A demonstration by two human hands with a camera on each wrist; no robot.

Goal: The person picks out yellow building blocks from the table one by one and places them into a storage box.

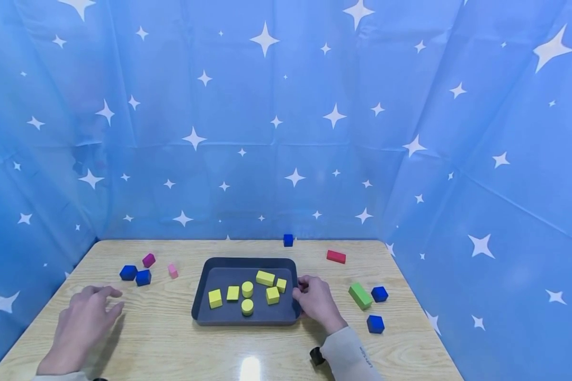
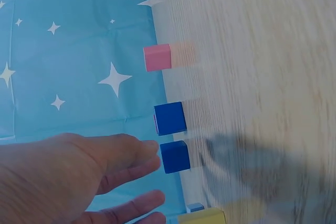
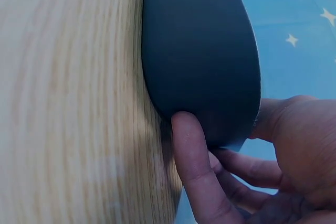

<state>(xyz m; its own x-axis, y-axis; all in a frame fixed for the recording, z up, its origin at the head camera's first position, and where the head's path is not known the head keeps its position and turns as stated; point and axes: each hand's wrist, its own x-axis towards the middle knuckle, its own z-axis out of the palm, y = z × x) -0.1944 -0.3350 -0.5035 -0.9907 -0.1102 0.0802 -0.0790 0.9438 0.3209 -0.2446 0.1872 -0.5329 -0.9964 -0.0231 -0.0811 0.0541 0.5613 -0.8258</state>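
Note:
A dark grey tray (image 1: 248,320) rests on the table with several yellow blocks in it, some box-shaped and two round like short cylinders. At its right side, my right hand (image 1: 317,301) grips the tray wall, thumb over the rim and fingers at the outer side. From close by, the right wrist view has the fingertips against the lower edge of the wall (image 3: 202,51). My left hand (image 1: 87,318) hovers above the table at left, fingers apart and holding nothing. Two blue blocks (image 1: 143,277) lie just beyond it, near a magenta block (image 1: 149,260) and a pink block (image 1: 173,271).
Right of the tray lie a green block (image 1: 360,296), two blue blocks (image 1: 375,324) and a red block (image 1: 336,256). Another blue block (image 1: 288,241) sits at the table's back edge. A yellow block (image 2: 203,217) shows low in the left wrist view. Starry blue cloth (image 1: 267,159) surrounds the table.

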